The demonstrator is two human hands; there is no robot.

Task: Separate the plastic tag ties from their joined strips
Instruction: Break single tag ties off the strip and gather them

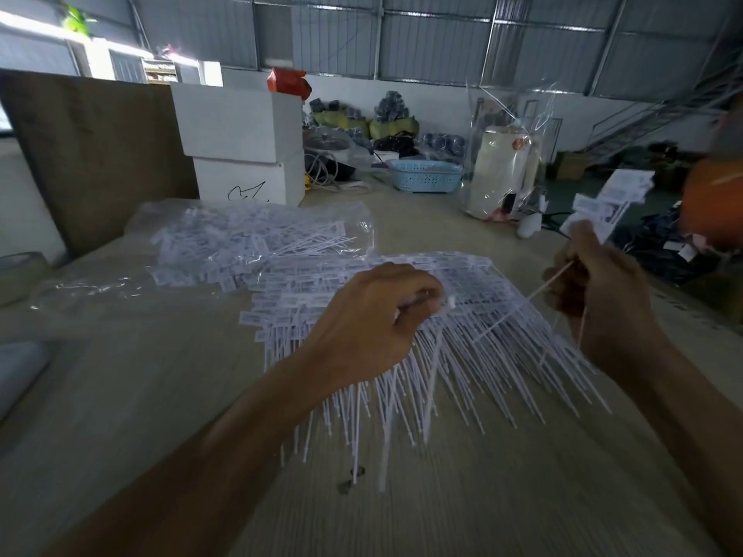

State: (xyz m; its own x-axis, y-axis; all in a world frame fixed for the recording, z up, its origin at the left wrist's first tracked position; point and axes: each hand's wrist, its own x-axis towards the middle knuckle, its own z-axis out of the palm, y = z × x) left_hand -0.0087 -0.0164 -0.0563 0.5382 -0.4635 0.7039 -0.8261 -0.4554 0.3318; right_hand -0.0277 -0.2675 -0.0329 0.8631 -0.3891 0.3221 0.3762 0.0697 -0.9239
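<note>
Hands (474, 299) over tag ties (442, 355), table edge (24, 396) left

Left forearm: extended from the lower left of the frame toward centre. Left hand (374, 315): seen back-up at mid-frame, fingers curled under, a white piece pinched at the fingertips. Right forearm: extended from the lower right edge. Right hand (595, 283): raised at centre right, fingers closed around thin strands.
</note>
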